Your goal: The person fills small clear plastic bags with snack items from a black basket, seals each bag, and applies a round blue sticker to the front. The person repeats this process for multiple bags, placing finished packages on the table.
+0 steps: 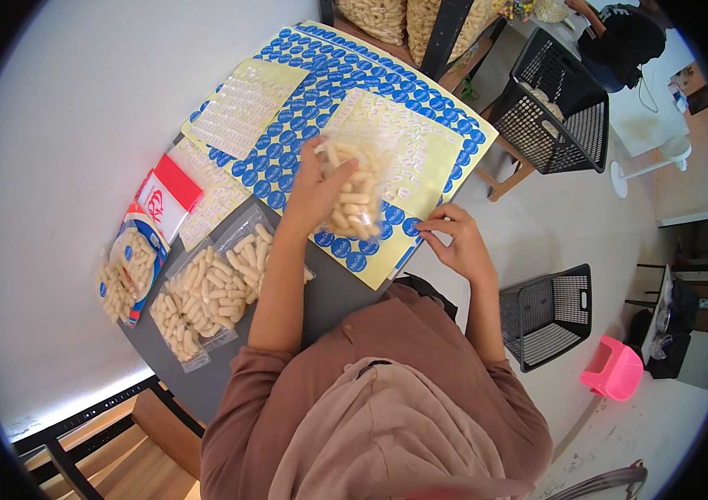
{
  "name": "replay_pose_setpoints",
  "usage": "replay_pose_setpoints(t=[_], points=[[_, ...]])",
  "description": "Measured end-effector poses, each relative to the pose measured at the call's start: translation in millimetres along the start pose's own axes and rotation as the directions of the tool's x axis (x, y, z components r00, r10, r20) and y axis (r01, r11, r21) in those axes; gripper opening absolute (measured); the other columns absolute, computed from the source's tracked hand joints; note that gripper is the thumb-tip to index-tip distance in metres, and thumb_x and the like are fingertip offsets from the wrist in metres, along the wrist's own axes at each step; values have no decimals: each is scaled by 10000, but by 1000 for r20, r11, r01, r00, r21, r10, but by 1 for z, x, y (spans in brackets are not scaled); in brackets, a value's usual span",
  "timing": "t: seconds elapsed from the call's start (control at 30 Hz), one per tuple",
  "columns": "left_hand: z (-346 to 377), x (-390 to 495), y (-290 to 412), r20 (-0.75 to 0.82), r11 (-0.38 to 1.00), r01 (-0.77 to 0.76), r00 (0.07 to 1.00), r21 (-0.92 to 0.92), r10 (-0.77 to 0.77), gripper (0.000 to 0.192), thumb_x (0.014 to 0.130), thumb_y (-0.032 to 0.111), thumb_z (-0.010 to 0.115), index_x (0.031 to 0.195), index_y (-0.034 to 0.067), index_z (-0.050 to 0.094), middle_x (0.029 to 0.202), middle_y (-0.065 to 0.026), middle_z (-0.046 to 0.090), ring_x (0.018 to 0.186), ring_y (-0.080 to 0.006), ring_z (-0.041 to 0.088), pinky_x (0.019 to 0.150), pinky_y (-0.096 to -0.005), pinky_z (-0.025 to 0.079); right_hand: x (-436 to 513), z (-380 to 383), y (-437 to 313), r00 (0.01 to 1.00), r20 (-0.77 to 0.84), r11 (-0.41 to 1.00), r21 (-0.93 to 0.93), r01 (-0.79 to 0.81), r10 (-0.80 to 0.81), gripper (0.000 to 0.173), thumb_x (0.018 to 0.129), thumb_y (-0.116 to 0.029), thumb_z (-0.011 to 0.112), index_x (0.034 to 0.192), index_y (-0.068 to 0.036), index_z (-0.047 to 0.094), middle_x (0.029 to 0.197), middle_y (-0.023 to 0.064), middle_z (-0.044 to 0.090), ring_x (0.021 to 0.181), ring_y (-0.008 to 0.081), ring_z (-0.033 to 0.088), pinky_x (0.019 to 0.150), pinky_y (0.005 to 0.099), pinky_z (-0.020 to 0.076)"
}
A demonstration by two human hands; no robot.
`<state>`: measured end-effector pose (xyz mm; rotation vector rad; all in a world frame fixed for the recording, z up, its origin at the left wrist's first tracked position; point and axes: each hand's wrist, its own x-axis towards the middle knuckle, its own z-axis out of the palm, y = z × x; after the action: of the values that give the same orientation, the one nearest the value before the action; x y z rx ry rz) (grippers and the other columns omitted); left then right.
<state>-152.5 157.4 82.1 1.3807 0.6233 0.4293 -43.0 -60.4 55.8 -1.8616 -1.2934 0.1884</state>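
My left hand (319,187) grips a clear plastic bag of pale stick-shaped snacks (357,200), held over the sticker sheets and slightly blurred. At the right edge of the large sheet of round blue stickers (285,140), the thumb and forefinger of my right hand (457,244) pinch the rim of a round blue sticker (411,227). Whether that sticker has come off its backing is hard to tell. Beneath the held bag lies a yellow sheet of small white labels (432,175). Another label sheet (247,106) rests farther back on the blue stickers.
Filled snack bags (210,290) lie on the grey table (323,300) left of my body. Against the wall is a printed packet (163,200) beside a bag with blue stickers (129,262). Black crates (554,106) (548,319) and a pink stool (613,369) stand rightward. A person (623,40) is beyond.
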Motion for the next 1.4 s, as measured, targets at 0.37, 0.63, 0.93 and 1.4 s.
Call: replay_pose_setpoints(t=[0.37,0.63,0.93,1.4], points=[[7,-21,5,68,416,-316,857,853,511,793,714,273,705,1331,3,287,1259,-249,398,1174,-396,366,1001,-456,275,3,-5,-2,1000,22,1000,-16,18,-18,134,645,-32,713,770,-71,687,749,53,578,708,228,570,650,335,450],[43,-59,-30,356,436,-511,849,741,390,777,627,311,753,1244,2,394,1218,-144,416,1102,-306,389,918,-419,290,5,-9,6,997,66,996,-74,55,-50,170,638,-33,739,800,-57,693,780,60,562,743,221,559,653,314,460],[43,-60,-39,332,376,-498,842,782,424,791,583,278,766,1229,8,399,1202,-135,425,1109,-296,377,914,-405,284,12,-11,4,987,123,988,-102,112,-99,176,620,-61,748,787,-65,693,757,62,573,708,228,567,639,325,450],[42,-63,-38,282,358,-442,863,822,419,867,560,344,783,1247,-1,383,1201,-127,425,1114,-290,374,927,-400,277,17,-14,6,974,183,983,-94,155,-136,176,624,-76,753,793,-76,703,769,55,585,733,220,574,652,326,449]])
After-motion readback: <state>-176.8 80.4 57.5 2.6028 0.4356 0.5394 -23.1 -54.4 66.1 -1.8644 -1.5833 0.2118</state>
